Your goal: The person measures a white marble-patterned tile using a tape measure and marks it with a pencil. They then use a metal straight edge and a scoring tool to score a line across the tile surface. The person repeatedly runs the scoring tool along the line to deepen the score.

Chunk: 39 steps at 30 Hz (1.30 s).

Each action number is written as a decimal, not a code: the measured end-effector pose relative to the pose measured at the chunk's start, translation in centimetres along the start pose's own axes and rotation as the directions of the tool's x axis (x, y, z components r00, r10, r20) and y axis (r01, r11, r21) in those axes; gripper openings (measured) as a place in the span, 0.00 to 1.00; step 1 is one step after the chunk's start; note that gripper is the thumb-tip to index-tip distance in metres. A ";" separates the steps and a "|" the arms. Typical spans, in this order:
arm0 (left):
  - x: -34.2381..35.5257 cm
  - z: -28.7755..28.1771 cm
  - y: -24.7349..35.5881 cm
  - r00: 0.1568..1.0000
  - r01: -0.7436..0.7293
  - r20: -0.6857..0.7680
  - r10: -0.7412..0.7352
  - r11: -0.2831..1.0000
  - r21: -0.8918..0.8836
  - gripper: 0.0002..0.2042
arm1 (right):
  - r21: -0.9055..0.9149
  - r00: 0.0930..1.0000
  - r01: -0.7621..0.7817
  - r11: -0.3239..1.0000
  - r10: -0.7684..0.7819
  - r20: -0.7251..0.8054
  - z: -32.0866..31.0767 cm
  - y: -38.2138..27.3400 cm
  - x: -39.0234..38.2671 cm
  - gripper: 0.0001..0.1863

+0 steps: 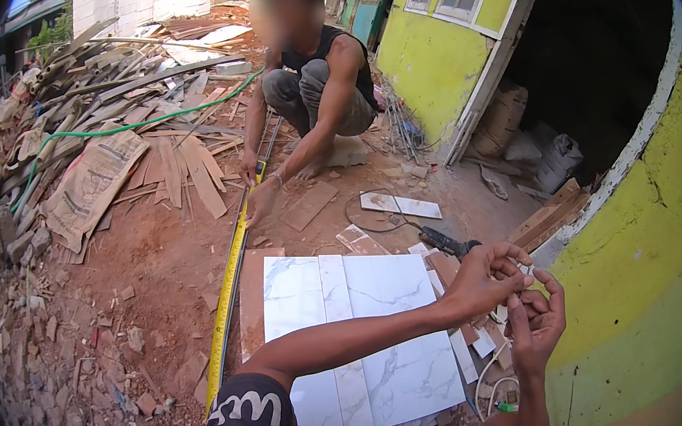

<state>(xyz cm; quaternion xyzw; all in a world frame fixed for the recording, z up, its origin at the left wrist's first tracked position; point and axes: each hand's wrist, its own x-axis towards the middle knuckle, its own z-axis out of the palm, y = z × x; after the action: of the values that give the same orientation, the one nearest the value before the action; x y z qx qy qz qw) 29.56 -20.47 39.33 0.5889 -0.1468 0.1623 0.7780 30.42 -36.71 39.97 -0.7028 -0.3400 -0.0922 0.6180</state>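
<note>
My left arm reaches across to the right over white grey-veined tiles [397,291]. My left hand [486,282] is closed, thumb and fingertips pinched together. Just beside it, my right hand [537,321] is raised with curled fingers that come close to the left fingertips. Whatever lies between them is too small to make out. To the left of the tiles, a yellow measuring tape [231,299] runs along thin metal bars [269,136]. Its far end is in the hands of a crouching person [317,88]. Below my hands, a dark corded power tool [445,240] lies on the ground.
A heap of scrap wood [114,96] with a green hose [151,120] fills the far left. An empty-looking sack [95,183] lies in front. At right stands a yellow-green wall [648,286] with a dark doorway. Tile offcuts [399,204] and rubble are scattered about.
</note>
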 end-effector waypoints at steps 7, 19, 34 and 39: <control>-0.2 0.0 0.1 0.999 -0.025 -0.030 0.026 0.999 0.021 0.16 | 0.012 1.000 -0.024 1.000 0.025 -0.018 0.1 0.2 0.0 0.22; 0.1 0.0 0.0 0.995 -0.036 -0.092 0.040 0.998 0.048 0.14 | 0.047 0.999 -0.033 0.998 0.034 -0.016 0.1 0.4 0.2 0.15; -0.2 0.0 0.3 0.997 -0.020 -0.079 0.022 1.000 0.016 0.12 | 0.025 0.999 -0.036 0.999 0.037 -0.021 0.3 0.7 0.1 0.11; -0.2 0.0 0.3 0.996 -0.029 -0.080 0.030 0.999 0.016 0.12 | 0.027 1.000 -0.025 0.999 0.025 -0.001 0.2 0.9 0.2 0.10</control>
<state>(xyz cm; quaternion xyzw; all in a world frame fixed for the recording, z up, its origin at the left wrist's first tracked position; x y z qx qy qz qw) 29.27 -20.43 39.47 0.5855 -0.1230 0.1981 0.7764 31.04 -36.43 39.34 -0.6986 -0.3319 -0.0803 0.6288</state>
